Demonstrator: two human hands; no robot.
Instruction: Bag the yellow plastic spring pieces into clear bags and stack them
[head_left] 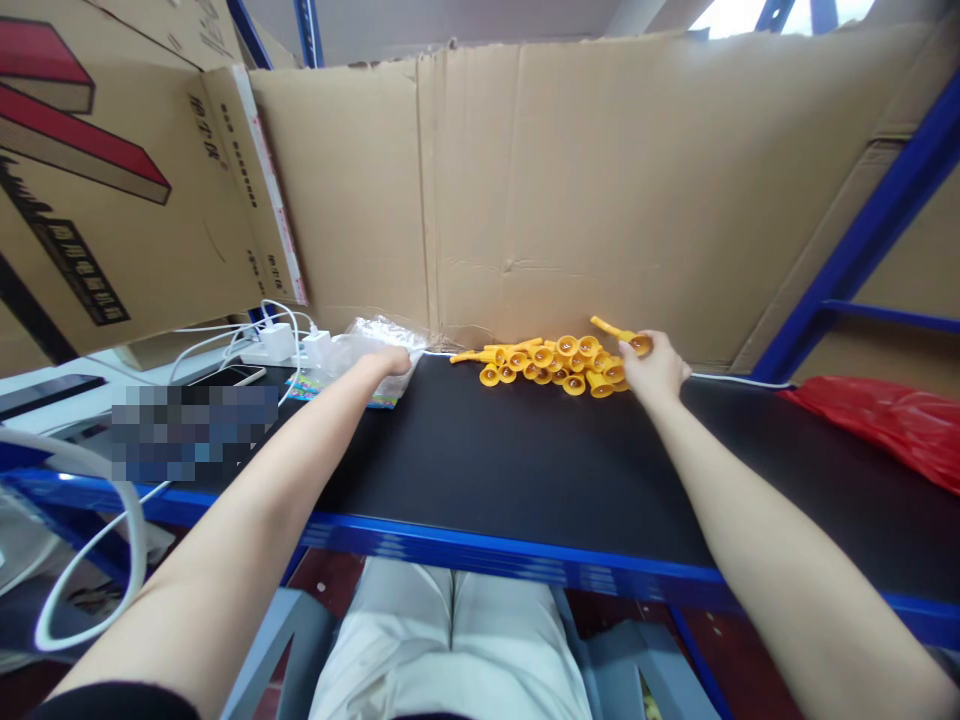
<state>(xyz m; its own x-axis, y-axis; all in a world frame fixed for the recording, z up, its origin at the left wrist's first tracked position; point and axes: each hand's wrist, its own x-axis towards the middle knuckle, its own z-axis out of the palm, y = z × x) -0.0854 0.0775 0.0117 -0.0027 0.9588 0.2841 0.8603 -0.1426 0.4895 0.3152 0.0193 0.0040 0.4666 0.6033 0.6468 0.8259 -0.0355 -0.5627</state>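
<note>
A heap of several small yellow trumpet-shaped plastic pieces [551,362] lies at the back of the black tabletop [525,470], against the cardboard wall. My right hand [654,368] rests at the heap's right end and grips one yellow piece [621,334], which sticks up to the left above the pile. My left hand [390,360] reaches to the back left and presses down on a stack of clear plastic bags [367,345] with colourful printed edges.
A cardboard sheet [570,190] walls the back of the table. White chargers and cables [281,342] and a phone [229,376] lie at the left. A red plastic bag [885,420] sits at the right. A blue metal frame [870,230] rises on the right.
</note>
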